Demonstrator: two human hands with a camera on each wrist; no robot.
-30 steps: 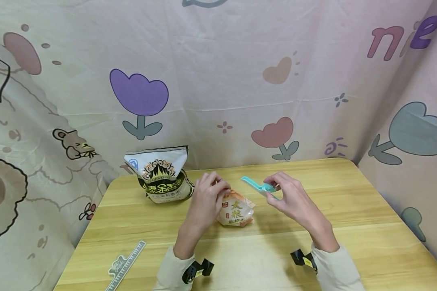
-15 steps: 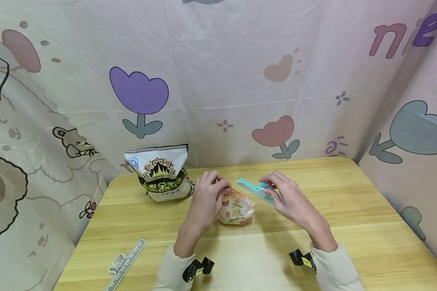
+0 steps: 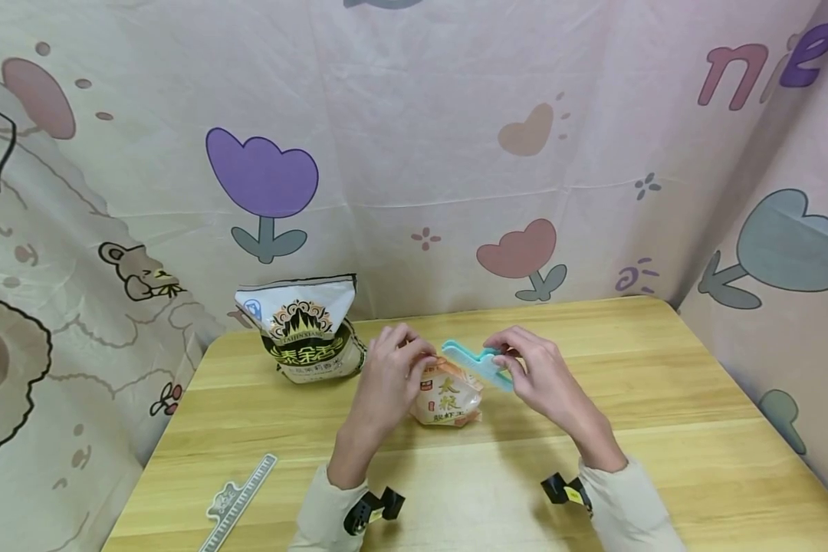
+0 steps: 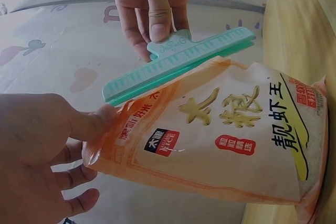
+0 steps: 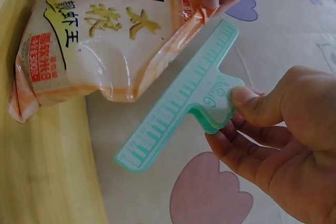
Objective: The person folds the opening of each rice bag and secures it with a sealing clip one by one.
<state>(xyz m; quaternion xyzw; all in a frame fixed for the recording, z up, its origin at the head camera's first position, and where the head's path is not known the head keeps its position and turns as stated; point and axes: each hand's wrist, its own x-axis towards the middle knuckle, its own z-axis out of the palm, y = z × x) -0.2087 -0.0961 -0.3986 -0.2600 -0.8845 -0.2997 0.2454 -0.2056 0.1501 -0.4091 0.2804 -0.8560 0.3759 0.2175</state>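
Observation:
My left hand [image 3: 392, 376] pinches the top corner of a small orange-and-clear rice bag [image 3: 447, 397], which stands on the table. In the left wrist view the thumb lies over the bag's [image 4: 210, 129] folded top edge. My right hand [image 3: 541, 372] holds a turquoise bag clip [image 3: 479, 363] by its handle tabs, thumb on one side and fingers on the other. The long bar of the clip [image 5: 176, 100] lies alongside the bag's slanting top edge in the right wrist view. Whether clip and bag touch is hard to tell.
Behind and left of the hands stands a larger white and black rice bag [image 3: 303, 330]. A second, grey-white clip [image 3: 238, 502] lies at the table's [image 3: 697, 429] front left. A printed curtain [image 3: 400, 153] hangs behind the table.
My right hand has moved left with the turquoise clip and turned it, bringing its bar up to the small bag's top edge. The left hand keeps its pinch and has hardly moved.

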